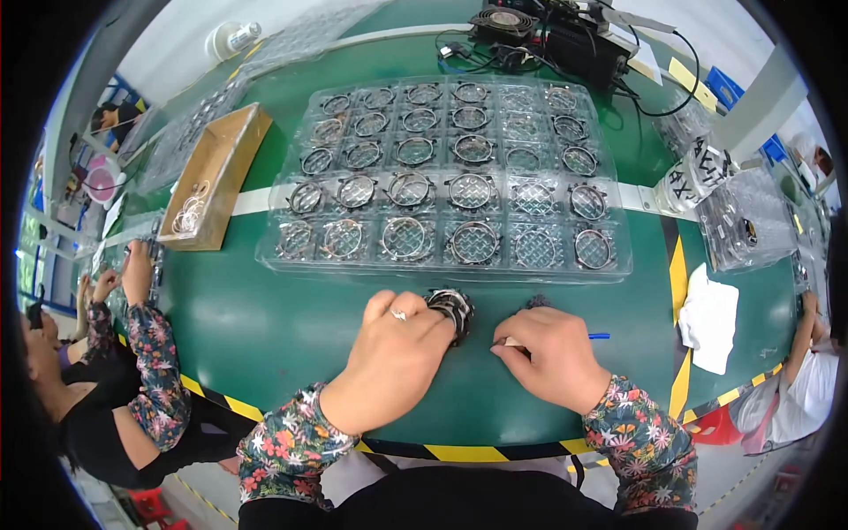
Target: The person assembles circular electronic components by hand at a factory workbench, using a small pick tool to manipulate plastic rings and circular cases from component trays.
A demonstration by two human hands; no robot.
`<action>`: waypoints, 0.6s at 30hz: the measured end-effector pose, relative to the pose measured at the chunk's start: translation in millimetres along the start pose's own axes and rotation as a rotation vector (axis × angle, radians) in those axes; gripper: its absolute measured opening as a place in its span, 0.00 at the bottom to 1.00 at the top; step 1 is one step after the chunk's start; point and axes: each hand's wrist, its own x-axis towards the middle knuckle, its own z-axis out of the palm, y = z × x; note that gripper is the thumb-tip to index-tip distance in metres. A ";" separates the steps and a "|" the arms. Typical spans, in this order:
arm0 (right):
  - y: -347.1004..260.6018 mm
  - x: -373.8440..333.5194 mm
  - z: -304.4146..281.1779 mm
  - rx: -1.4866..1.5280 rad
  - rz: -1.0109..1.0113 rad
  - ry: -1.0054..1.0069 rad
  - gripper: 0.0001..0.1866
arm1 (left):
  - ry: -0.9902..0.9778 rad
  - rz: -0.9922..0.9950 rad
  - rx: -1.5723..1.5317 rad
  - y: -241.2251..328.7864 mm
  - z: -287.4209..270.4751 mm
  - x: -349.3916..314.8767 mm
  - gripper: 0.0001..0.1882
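My left hand [389, 344], with a ring on one finger, is closed around a short stack of round metal watch cases [453, 314] held on edge just in front of the tray. To its right, my right hand [552, 353] is closed in a pinch on a thin pen-like stick [601, 336], whose blue end sticks out beyond the hand. A small dark object [537, 303] shows behind the right knuckles; its kind is unclear. Ahead of both hands lies a clear plastic tray [442, 272] with rows of pockets, most holding a round watch case [473, 243].
A cardboard box [234, 168] with loose rings stands left of the tray. On the right are a white cloth [708, 320], a white cup [689, 181] and stacked clear trays [751, 221]. Black equipment with cables [548, 40] sits behind. Other people work at both sides.
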 end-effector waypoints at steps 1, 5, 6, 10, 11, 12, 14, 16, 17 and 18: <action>-1.4 0.6 0.8 0.003 0.000 -0.005 0.07 | 0.017 0.008 0.003 3.1 1.7 -2.5 0.13; -4.1 2.6 0.0 -0.020 0.001 -0.020 0.07 | 0.038 0.006 0.003 6.8 -0.7 -5.0 0.18; -4.4 2.4 -0.1 -0.027 -0.003 -0.030 0.07 | 0.062 0.027 -0.061 6.1 -1.7 -4.4 0.19; -6.1 2.3 -1.1 -0.037 -0.002 -0.026 0.06 | 0.119 0.075 -0.283 -8.1 2.3 -7.0 0.23; -6.4 3.1 -1.0 -0.042 0.005 -0.025 0.06 | 0.155 0.070 -0.317 -11.0 3.2 -7.2 0.24; -6.2 3.5 -0.4 -0.048 -0.003 -0.034 0.06 | 0.167 0.063 -0.318 -14.3 3.8 -8.6 0.24; -4.8 3.8 1.3 -0.036 -0.003 -0.031 0.05 | 0.147 0.044 -0.344 -20.6 5.0 -10.8 0.26; -5.4 3.3 0.4 -0.042 -0.006 -0.040 0.05 | 0.186 0.014 -0.356 -19.6 6.3 -10.5 0.27; -5.9 2.9 -0.2 -0.042 -0.003 -0.042 0.05 | 0.214 -0.010 -0.367 -18.5 7.0 -10.4 0.29; -5.8 2.5 -1.3 -0.044 -0.009 -0.055 0.05 | 0.222 -0.021 -0.371 -18.2 8.4 -9.6 0.29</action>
